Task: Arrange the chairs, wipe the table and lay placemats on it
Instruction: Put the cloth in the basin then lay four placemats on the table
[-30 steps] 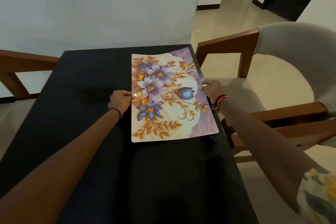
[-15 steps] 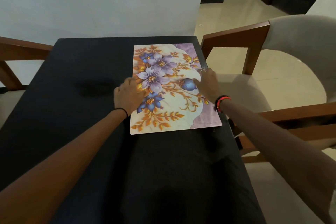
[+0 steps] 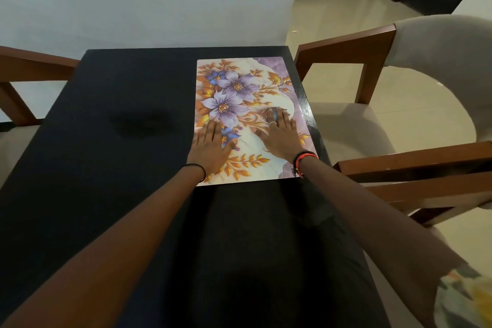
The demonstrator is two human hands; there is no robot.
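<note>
both hands, left [image 3: 210,141] and right [image 3: 279,133], lie flat with fingers spread on the mat [image 3: 239,104], likely pressing it smooth; it sits by the worktop's [image 3: 119,104] right edge, facing the chair [image 3: 372,66].

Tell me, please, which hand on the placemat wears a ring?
The right hand, with a ring on one finger; the left hand has bare fingers.
</note>
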